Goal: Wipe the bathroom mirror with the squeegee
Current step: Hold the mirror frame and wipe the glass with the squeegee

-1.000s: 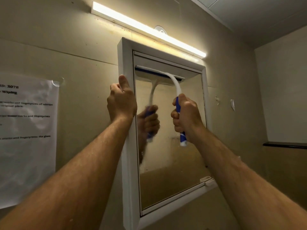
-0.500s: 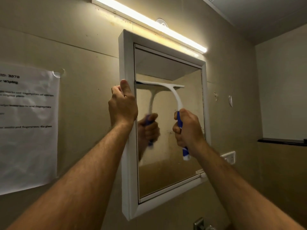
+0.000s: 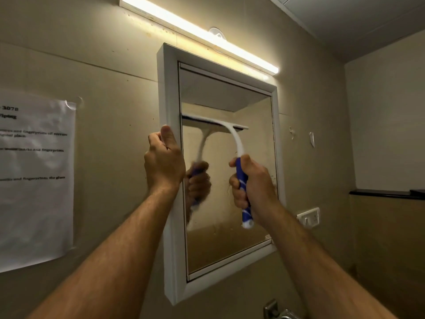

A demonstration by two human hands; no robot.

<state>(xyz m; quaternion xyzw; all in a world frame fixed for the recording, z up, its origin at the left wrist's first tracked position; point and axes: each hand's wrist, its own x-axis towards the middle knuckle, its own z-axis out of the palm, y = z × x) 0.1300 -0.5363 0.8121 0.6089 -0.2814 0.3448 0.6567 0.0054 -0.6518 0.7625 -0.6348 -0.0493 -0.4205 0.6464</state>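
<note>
The bathroom mirror [image 3: 250, 107] hangs in a white frame on the beige wall. A squeegee [image 3: 232, 132] with a white curved neck and blue-and-white handle has its blade flat across the glass, about a third of the way down. My right hand [image 3: 253, 187] grips the handle in a fist. My left hand [image 3: 164, 161] holds the frame's left edge, thumb up along the front and fingers curled round the side. The glass reflects the squeegee and my right hand.
A lit tube light [image 3: 200, 33] runs above the mirror. A taped paper notice [image 3: 34, 176] hangs on the wall at left. A white switch plate [image 3: 309, 217] sits right of the mirror, a dark ledge [image 3: 386, 194] farther right, a metal tap [image 3: 276, 311] below.
The squeegee blade has slid down the glass from the top edge to about a third of the way down, my right hand moving down with it. My left hand stays on the frame.
</note>
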